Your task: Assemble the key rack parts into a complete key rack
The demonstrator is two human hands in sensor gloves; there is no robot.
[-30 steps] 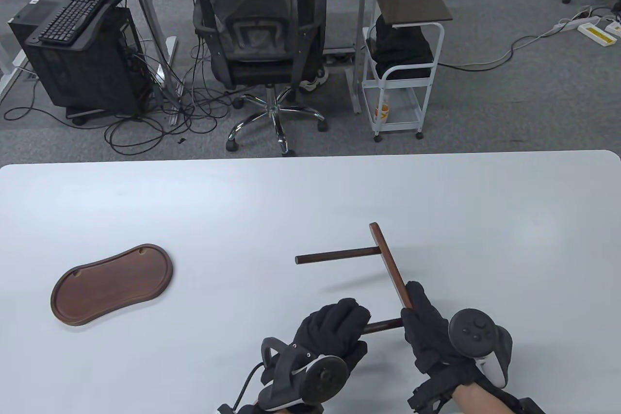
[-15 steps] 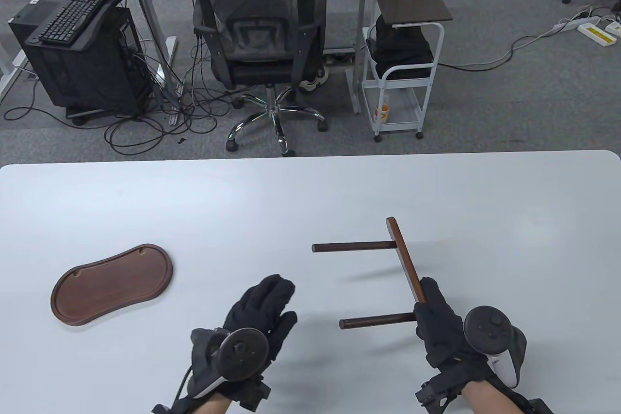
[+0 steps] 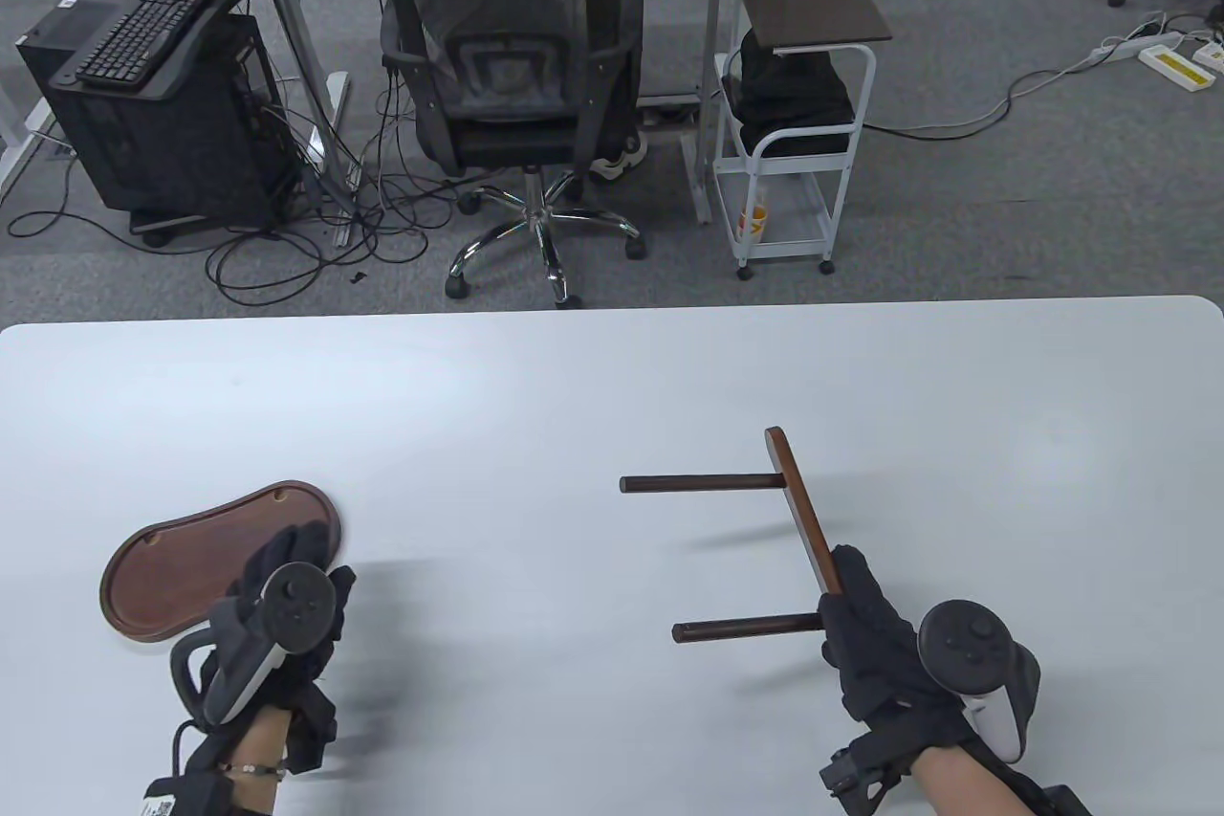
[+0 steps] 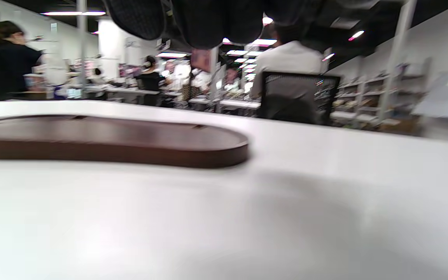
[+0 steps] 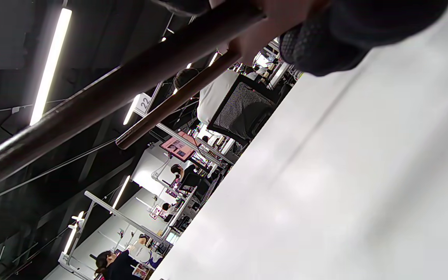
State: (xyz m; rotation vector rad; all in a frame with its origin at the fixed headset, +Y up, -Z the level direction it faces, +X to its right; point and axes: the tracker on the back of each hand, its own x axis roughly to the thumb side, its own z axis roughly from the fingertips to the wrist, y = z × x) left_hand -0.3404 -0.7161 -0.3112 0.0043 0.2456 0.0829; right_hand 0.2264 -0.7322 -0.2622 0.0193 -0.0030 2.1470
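My right hand (image 3: 865, 629) grips the near end of a dark wooden crossbar (image 3: 801, 510) and holds it above the table. Two round pegs stick out of the bar to the left, a far peg (image 3: 698, 483) and a near peg (image 3: 746, 629); both also show in the right wrist view (image 5: 103, 93). The oval wooden base tray (image 3: 167, 567) lies flat at the table's left. My left hand (image 3: 282, 567) is over the tray's near right end; its fingers (image 4: 208, 19) hang above the tray (image 4: 111, 140) and hold nothing that I can see.
The white table (image 3: 535, 405) carries only these parts. Beyond its far edge are an office chair (image 3: 516, 89), a white cart (image 3: 794, 118) and a computer stand (image 3: 163, 108).
My left hand has let go of the near peg and swept left across the table to the base tray. My right hand has shifted the crossbar slightly right and now holds it still.
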